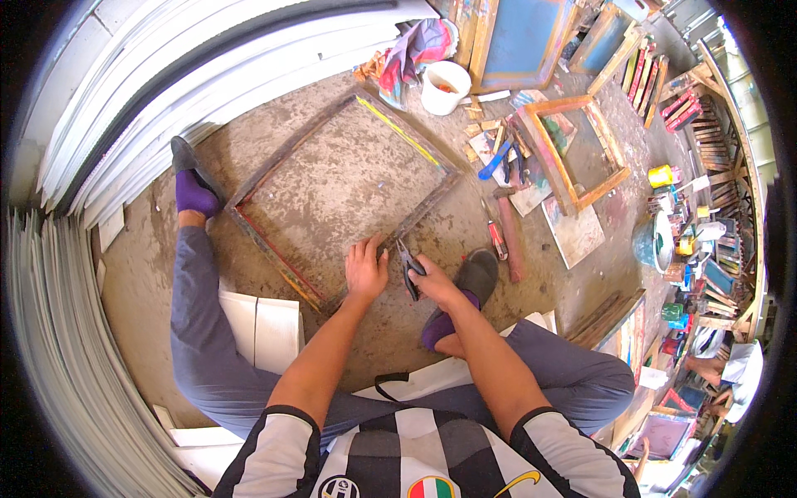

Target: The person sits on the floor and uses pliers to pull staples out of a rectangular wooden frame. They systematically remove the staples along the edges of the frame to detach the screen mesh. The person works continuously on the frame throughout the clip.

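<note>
A wooden frame [286,146] with a worn, paint-stained surface lies on the concrete floor in front of me. Yellow paint runs along its far right side. My left hand [365,267] rests on the frame's near side, fingers stretched out and partly spread. In my right hand [435,285] is a pair of pliers [411,272] with dark handles. Their jaws point up at the same side of the frame, just right of my left fingers. Whether the jaws grip anything there is too small to tell.
Right of the frame lie a hammer [511,241], a red-handled screwdriver [496,238] and a blue-handled tool [496,160]. Beyond are a white bucket [445,98], another wooden frame [599,197] and blue-meshed screens [523,41]. White sheets [66,332] are stacked at left. Paint containers [662,176] stand far right.
</note>
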Demonstrator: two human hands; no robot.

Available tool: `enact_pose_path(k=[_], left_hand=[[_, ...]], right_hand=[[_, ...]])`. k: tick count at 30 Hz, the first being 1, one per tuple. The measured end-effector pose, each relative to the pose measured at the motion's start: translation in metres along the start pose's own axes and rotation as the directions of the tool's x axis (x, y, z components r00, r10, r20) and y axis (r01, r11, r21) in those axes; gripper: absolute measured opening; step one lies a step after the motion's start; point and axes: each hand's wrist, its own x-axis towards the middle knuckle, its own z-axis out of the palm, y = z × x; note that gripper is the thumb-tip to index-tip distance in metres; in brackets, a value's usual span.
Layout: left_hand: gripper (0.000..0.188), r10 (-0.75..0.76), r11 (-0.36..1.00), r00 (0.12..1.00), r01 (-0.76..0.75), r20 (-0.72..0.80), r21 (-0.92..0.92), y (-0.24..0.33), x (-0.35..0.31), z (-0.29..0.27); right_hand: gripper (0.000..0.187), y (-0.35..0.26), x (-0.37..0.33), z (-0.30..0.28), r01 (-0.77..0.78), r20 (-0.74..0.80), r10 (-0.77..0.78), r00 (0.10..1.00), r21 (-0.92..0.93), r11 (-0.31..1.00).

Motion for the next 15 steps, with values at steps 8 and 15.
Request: enact_pose_path(k=[8,15], left_hand=[[0.041,0.116,0.937,0.993,-0.101,-0.026,0.333,0.017,-0.01,-0.006],[0.03,0.037,0.946,0.99,0.008,-0.135,0.324,0.019,0.004,0.01]], right_hand=[[0.015,-0.025,-0.012,-0.001,-0.073,0.013,0.072,0.997,0.103,0.992],[0.016,-0.018,-0.012,-0.001,-0.043,-0.078,0.053,0.996,0.13,0.991]])
